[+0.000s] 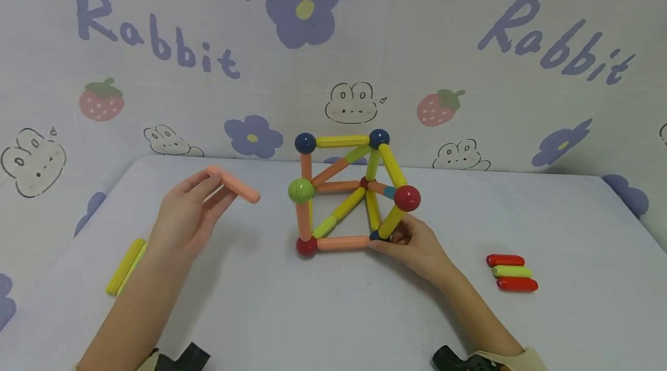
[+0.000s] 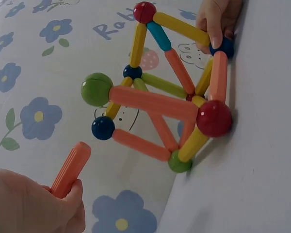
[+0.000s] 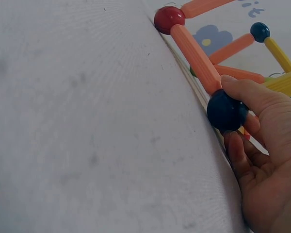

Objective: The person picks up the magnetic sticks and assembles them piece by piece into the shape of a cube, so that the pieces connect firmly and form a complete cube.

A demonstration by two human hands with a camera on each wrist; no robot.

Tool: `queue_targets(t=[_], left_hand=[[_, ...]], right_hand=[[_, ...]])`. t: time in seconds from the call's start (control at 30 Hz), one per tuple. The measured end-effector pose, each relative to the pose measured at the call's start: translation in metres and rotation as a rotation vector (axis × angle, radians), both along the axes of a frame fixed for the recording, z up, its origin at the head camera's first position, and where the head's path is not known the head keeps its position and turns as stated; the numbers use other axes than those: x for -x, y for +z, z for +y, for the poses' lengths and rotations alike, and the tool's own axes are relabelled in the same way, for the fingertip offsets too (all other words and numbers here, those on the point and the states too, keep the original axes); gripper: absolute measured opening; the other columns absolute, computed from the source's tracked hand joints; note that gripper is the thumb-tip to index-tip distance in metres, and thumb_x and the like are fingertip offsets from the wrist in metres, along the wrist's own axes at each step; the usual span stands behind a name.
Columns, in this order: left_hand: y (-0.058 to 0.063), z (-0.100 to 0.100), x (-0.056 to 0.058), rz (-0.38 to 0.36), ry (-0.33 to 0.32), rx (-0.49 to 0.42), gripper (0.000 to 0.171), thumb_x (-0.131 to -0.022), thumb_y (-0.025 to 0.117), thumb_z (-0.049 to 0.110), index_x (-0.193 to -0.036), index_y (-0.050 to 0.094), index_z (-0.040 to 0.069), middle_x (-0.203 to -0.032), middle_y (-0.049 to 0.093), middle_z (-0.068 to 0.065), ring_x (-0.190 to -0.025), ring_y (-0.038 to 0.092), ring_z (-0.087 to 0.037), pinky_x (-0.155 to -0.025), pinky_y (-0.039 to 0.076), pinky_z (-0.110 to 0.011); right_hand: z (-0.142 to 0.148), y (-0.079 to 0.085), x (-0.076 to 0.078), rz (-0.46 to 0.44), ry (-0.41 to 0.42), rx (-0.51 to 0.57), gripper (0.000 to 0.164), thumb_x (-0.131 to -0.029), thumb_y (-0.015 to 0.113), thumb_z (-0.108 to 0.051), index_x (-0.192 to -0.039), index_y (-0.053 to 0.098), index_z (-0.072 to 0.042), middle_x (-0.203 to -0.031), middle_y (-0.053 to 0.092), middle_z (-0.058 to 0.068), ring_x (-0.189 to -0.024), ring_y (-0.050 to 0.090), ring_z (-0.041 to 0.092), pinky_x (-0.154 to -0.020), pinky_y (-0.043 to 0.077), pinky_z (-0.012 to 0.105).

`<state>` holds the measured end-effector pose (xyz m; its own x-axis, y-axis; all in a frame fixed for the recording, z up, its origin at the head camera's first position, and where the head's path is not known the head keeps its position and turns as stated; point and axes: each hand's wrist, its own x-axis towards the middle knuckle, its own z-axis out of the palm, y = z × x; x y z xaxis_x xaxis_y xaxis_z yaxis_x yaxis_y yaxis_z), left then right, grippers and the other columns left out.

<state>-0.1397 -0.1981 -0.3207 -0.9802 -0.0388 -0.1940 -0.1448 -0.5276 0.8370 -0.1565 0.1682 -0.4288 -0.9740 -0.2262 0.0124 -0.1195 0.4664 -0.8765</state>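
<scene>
Head view: the left hand (image 1: pixel 189 215) pinches an orange stick (image 1: pixel 237 184), apart from the ball-and-stick frame (image 1: pixel 349 205), whose near-right blue ball (image 3: pixel 225 110) the right hand (image 1: pixel 421 248) grips.

The table (image 1: pixel 333 313) was plain white. Off to the left, a yellow plastic-looking stick (image 1: pixel 124 265) lay right beside a lime-green one (image 1: pixel 134 265), partly blocked from view. Over on the right, a red stick (image 1: pixel 505 260), a lime-green stick (image 1: pixel 512 271) and another red stick (image 1: pixel 517 284) sat snugly side by side. Near the middle, a multicoloured ball-and-stick frame (image 1: pixel 339 187) seemed to rest on its bottom balls.
</scene>
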Motion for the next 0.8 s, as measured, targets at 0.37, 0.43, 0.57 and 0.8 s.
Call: queue_targets(t=[0.37, 0.43, 0.57, 0.8], left_hand=[[0.011, 0.046, 0.022, -0.113, 0.057, -0.197, 0.02, -0.109, 0.053, 0.004, -0.121, 0.068, 0.005, -0.14, 0.049, -0.005, -0.134, 0.048, -0.021, -0.116, 0.046, -0.031], [0.013, 0.051, 0.025, -0.149, 0.074, -0.224, 0.034, -0.108, 0.055, 0.004, -0.142, 0.061, 0.007, -0.148, 0.047, -0.003, -0.138, 0.047, -0.022, -0.115, 0.047, -0.032], [0.014, 0.058, 0.03, -0.164, 0.075, -0.214, 0.05, -0.108, 0.056, 0.005, -0.157, 0.047, 0.008, -0.152, 0.047, -0.003, -0.142, 0.047, -0.022, -0.115, 0.047, -0.031], [0.003, 0.068, 0.036, -0.181, -0.008, -0.096, 0.048, -0.111, 0.054, 0.016, -0.158, 0.047, 0.012, -0.152, 0.047, -0.007, -0.142, 0.048, -0.026, -0.116, 0.046, -0.034]], right_hand=[[0.0, 0.001, 0.0, -0.003, -0.006, -0.009, 0.039, -0.09, 0.084, -0.021, -0.115, 0.062, 0.0, -0.089, 0.058, 0.007, -0.085, 0.054, 0.021, -0.07, 0.046, 0.025], [0.0, 0.001, 0.0, -0.005, -0.007, -0.008, 0.039, -0.09, 0.084, -0.021, -0.115, 0.062, 0.0, -0.089, 0.058, 0.007, -0.085, 0.054, 0.021, -0.07, 0.046, 0.025], [0.0, 0.001, 0.0, -0.007, -0.007, -0.006, 0.039, -0.09, 0.084, -0.021, -0.115, 0.062, 0.0, -0.089, 0.058, 0.007, -0.085, 0.054, 0.021, -0.07, 0.046, 0.025], [0.0, 0.001, 0.0, -0.001, -0.005, -0.003, 0.039, -0.09, 0.084, -0.021, -0.115, 0.062, 0.0, -0.088, 0.057, 0.007, -0.084, 0.053, 0.021, -0.069, 0.046, 0.025]])
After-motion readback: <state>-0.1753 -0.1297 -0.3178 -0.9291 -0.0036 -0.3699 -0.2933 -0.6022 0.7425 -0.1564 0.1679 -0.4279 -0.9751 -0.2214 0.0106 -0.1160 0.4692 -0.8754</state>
